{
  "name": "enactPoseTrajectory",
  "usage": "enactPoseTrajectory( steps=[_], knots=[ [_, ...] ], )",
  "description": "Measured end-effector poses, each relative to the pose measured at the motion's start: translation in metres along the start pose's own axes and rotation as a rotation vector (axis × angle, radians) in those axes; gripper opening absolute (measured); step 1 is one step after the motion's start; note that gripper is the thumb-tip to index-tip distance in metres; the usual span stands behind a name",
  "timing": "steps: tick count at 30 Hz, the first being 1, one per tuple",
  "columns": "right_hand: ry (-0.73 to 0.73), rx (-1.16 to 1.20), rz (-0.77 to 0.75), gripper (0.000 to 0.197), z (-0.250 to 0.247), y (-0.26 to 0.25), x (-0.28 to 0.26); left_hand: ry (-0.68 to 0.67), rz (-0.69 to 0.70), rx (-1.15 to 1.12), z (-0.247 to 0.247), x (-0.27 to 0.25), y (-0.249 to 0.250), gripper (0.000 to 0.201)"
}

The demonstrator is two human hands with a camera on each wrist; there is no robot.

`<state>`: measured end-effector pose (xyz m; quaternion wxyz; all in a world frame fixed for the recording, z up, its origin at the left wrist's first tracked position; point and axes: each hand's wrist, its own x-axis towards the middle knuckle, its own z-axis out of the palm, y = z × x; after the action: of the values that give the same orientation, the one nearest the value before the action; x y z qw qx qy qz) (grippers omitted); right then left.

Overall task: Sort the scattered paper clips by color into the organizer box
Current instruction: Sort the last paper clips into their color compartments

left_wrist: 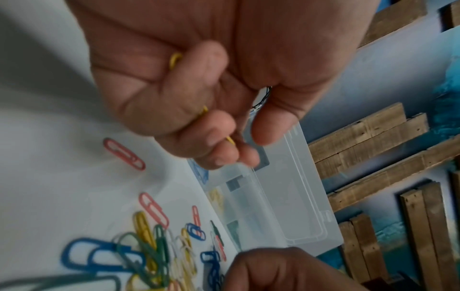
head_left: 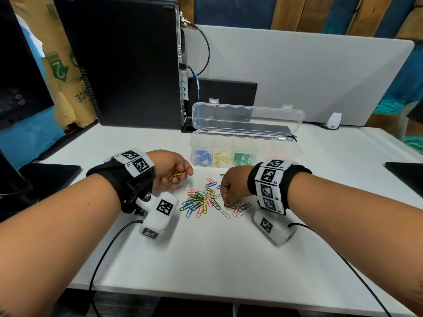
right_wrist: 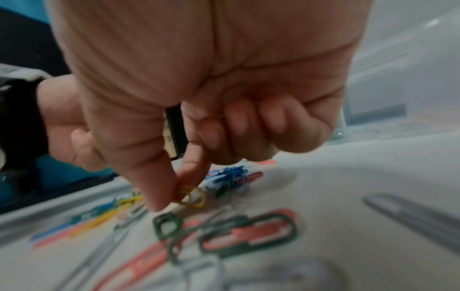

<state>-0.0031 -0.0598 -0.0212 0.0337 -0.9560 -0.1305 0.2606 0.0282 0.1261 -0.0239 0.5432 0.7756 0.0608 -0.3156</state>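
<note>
A heap of mixed paper clips in blue, green, yellow, pink and white lies on the white table. My left hand hovers left of the heap and grips a small bunch of yellow clips in its curled fingers. My right hand points down at the heap's right edge. Its thumb and forefinger pinch a yellow clip just above a green clip. The clear organizer box stands behind with its lid up. Blue clips, yellow clips and green clips fill separate compartments.
A black computer tower stands at the back left and a grey divider panel runs behind the box. Black pads lie at the left edge and the right edge. Black cables trail from both wrists over the table's front.
</note>
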Motion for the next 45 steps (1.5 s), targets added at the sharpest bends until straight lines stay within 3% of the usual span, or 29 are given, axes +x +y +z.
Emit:
enactPoseTrajectory(
  steps=[3, 5, 7, 10, 12, 16, 27, 32, 36, 38, 42, 45],
  knots=[
    [-0.009, 0.084, 0.010, 0.009, -0.004, 0.002, -0.002, -0.040, -0.025, -0.041, 0.002, 0.001, 0.000, 0.024],
    [0.001, 0.184, 0.044, 0.015, -0.008, 0.003, -0.003, 0.002, -0.022, 0.042, 0.005, 0.002, 0.003, 0.027],
    [-0.011, 0.395, 0.079, 0.022, -0.011, 0.005, -0.001, 0.073, 0.047, 0.384, 0.009, -0.001, 0.003, 0.025],
    [-0.021, 0.613, 0.095, 0.024, -0.011, 0.009, 0.002, 0.137, 0.176, 0.941, 0.017, -0.007, 0.001, 0.005],
    [-0.004, 0.689, 0.091, 0.026, -0.010, 0.011, 0.005, 0.148, 0.199, 1.105, 0.021, -0.008, -0.002, 0.016],
    [0.014, 0.813, 0.122, 0.021, -0.007, 0.013, 0.011, 0.135, 0.244, 1.170, 0.026, -0.007, -0.003, 0.016],
    [-0.012, 1.140, 0.223, 0.032, -0.009, 0.019, 0.010, 0.165, 0.267, 1.227, 0.028, -0.002, -0.005, 0.006],
    [-0.019, 0.823, 0.213, 0.012, -0.009, 0.005, 0.015, 0.181, 0.290, 1.257, 0.025, -0.001, -0.008, 0.006],
    [0.053, 0.126, 0.110, 0.031, -0.015, -0.011, 0.008, 0.161, 0.272, 1.185, 0.019, -0.004, -0.005, 0.003],
    [0.068, -0.033, 0.080, 0.030, -0.016, -0.016, 0.007, 0.133, 0.235, 1.097, 0.014, -0.006, -0.004, 0.007],
    [0.087, -0.115, 0.084, 0.044, -0.014, -0.020, 0.019, 0.042, 0.085, 0.654, 0.008, -0.008, -0.002, 0.021],
    [0.111, -0.091, 0.094, 0.035, -0.012, -0.021, 0.031, 0.002, 0.085, 0.305, 0.006, -0.013, -0.001, 0.030]
  ],
)
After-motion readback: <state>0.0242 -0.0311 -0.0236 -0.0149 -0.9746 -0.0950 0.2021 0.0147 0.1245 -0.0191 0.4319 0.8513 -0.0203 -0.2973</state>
